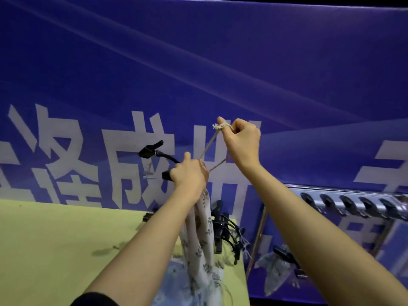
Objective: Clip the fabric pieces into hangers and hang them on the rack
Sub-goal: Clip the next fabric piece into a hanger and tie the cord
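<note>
I see two hands up at centre frame. The left hand (189,173) is fisted around one black hanger (157,155) and the top of one patterned cloth (202,235), which hangs straight down below it. The right hand (240,142), just up and right, is curled shut, with a loop of string (213,140) hooked over its forefinger and pulled taut from the left fist. A heap of spare hangers (225,230) lies on the yellow table (55,239), lower centre. The metal rack (344,202) at right holds one clipped cloth (274,268).
</note>
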### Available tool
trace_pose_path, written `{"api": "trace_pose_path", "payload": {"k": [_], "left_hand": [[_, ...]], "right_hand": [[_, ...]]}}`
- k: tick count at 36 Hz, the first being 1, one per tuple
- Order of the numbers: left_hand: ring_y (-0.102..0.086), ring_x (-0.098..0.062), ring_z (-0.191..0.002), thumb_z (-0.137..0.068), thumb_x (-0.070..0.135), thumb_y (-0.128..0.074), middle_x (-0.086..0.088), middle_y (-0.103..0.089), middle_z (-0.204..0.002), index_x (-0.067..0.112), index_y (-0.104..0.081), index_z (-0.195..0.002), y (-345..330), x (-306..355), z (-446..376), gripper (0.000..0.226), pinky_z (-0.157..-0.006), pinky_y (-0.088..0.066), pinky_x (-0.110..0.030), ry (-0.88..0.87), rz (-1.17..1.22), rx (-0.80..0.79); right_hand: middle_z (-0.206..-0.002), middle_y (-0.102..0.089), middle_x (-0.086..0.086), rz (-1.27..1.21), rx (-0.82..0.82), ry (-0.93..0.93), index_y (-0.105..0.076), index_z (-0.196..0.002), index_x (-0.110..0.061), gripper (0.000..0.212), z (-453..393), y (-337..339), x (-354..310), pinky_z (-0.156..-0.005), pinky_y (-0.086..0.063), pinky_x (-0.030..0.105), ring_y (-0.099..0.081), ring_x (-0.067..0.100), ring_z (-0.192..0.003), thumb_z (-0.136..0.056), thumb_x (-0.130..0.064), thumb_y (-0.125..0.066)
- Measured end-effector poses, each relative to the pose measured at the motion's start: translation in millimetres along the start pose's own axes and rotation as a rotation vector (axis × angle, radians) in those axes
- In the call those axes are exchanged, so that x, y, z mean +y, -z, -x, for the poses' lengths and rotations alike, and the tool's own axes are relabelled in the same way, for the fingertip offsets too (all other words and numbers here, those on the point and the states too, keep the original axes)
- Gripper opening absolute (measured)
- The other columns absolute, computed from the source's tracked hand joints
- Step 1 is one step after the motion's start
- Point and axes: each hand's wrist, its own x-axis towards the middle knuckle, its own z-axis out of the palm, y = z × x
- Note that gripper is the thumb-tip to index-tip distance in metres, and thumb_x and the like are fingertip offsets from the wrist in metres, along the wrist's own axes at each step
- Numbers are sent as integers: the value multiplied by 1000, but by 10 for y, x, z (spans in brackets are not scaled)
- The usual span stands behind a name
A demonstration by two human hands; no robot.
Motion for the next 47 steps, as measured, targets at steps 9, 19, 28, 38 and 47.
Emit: {"api": "trace_pose_path", "payload": {"k": [9,19,28,38,47], "left_hand": [[-59,-31,-109,-100,23,-34,-11,-60,-119,10,-58,-119,-147,747,705,32,-80,-46,-36,-20,-168,-63],[-64,-31,-94,-101,21,-37,-9,-57,-111,9,-52,-116,-405,1362,1259,25,-64,-40,-35,-249,-99,137],[-58,-28,-102,-97,26,-39,-7,-64,-106,11,-59,-104,-682,1745,1439,26,-88,-38,-38,-334,124,117],[-66,-25,-75,-89,25,-50,-1,-69,-66,22,-62,-73,-1355,2426,1416,20,-69,-55,-44,-113,815,-250],[-65,-23,-70,-88,29,-50,-4,-70,-72,28,-53,-76,-2129,2895,1105,13,-65,-55,-42,-147,724,-347]], "right_hand": [[-44,-32,-6,42,-69,-54,-33,-50,-18,53,233,938,358,-49,-26,27,-30,10,-42,-89,-39,-62],[-48,-32,1,98,-132,-111,-33,-50,-15,52,580,1666,719,-52,-29,31,-28,15,-49,-85,-36,-66],[-47,-30,-1,217,-130,-211,-30,-54,-16,51,799,2169,1260,-51,-25,34,-28,20,-55,-82,-35,-68],[-49,-31,0,486,-151,-386,-26,-53,-16,50,869,2723,1980,-48,-22,29,-27,20,-51,-83,-29,-64],[-52,-39,-1,472,-278,-514,-34,-58,-19,32,813,2892,2931,-51,-25,31,-37,19,-56,-80,-19,-58]]}}
